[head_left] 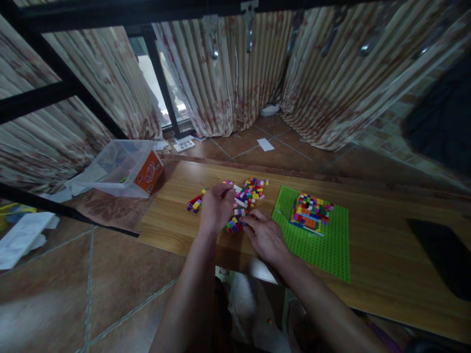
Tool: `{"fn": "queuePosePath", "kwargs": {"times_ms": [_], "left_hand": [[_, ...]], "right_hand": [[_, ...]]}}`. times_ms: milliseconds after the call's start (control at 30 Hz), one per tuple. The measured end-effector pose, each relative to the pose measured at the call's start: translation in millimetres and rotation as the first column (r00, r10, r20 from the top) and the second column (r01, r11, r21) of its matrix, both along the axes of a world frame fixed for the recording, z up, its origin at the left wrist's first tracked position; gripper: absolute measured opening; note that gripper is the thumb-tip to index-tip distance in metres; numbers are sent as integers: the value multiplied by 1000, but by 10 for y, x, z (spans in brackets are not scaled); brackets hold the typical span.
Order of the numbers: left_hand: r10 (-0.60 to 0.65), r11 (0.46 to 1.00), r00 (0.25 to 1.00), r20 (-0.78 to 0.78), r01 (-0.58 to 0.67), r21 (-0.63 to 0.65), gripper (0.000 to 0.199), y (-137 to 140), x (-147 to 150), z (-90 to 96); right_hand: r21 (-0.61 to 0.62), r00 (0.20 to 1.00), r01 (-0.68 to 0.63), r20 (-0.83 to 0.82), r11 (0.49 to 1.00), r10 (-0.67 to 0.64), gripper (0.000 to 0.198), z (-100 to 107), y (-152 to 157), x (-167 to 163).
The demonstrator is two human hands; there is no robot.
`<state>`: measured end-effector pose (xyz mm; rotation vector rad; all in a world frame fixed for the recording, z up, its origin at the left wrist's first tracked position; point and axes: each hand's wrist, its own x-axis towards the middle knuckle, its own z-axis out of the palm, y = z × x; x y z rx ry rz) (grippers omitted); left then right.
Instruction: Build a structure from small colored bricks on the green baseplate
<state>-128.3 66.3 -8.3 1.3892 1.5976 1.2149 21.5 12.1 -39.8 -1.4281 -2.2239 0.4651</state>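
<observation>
A loose pile of small coloured building bricks (241, 202) lies on the wooden table (165, 215). Over the left part of the pile is my left hand (217, 208), its fingers curled in and its thumb close to them; what they hold, if anything, is too small to make out. At the near right edge of the pile, my right hand (265, 235) has bent fingertips pressed together among the bricks, and their contents are unclear. To the right, a multicoloured brick structure (312, 212) stands on a green studded baseplate (331, 252).
A clear plastic box (110, 169) with an orange label stands on the floor left of the table. A dark flat object (439, 257) lies at the table's right end. Black metal bars (69, 88) cross the upper left, before the curtains (217, 83).
</observation>
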Motion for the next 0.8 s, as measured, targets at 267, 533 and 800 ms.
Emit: {"fn": "queuePosePath", "kwargs": {"times_ms": [267, 533, 800], "left_hand": [[2, 999, 999, 53, -5, 51, 19, 18, -151, -3], [-213, 974, 894, -393, 162, -160, 21, -51, -328, 41], [-232, 972, 849, -475, 179, -155, 25, -62, -248, 71]], "right_hand": [[-10, 996, 10, 91, 1000, -9, 15, 32, 3, 5], [-23, 999, 36, 6, 999, -36, 20, 49, -42, 75], [48, 982, 96, -168, 994, -87, 23, 42, -67, 192]]}}
